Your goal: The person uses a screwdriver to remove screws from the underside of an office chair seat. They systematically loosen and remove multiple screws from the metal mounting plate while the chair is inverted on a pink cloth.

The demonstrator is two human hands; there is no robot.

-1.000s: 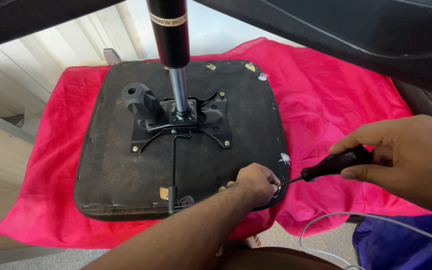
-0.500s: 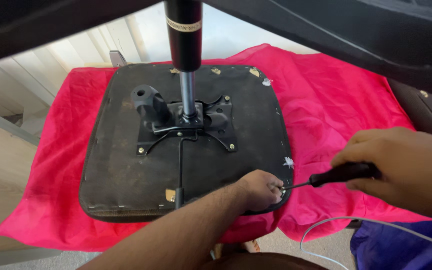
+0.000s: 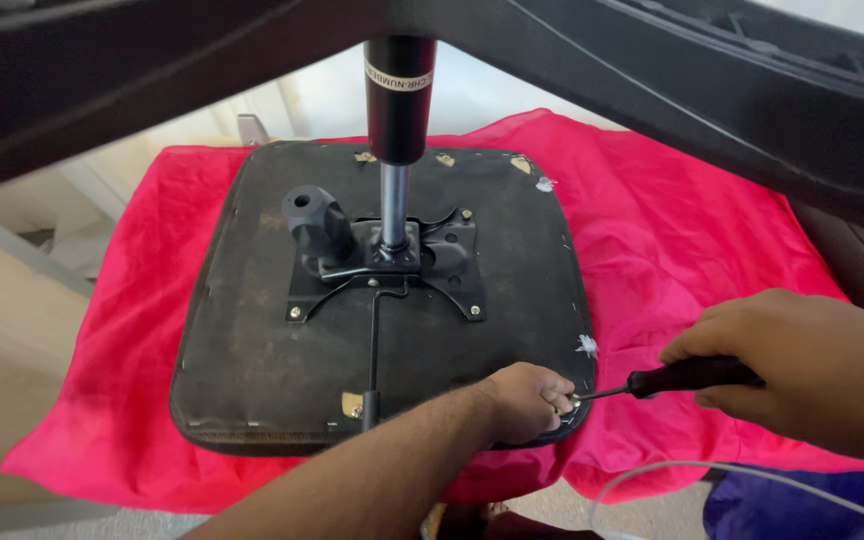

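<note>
Right hand (image 3: 802, 375): closed around the black handle of a screwdriver (image 3: 687, 377), thin metal shaft pointing left, tip at the near right corner of the seat. Left hand (image 3: 527, 400): fingers curled and pinched at that same corner, touching the screwdriver tip; whether it holds a small fastener cannot be told. Upturned office chair seat (image 3: 252, 350): black fabric underside, rounded square, lying on a bright red cloth (image 3: 682, 230) that covers the support beneath. Black metal mounting plate (image 3: 447, 255): bolted at centre of seat. Gas lift cylinder (image 3: 398, 100): upright from the plate, black, with a pale band label around it near the top. Black knob (image 3: 310, 210): left of the cylinder. White cable (image 3: 752, 470): lower right, near the floor.
</note>
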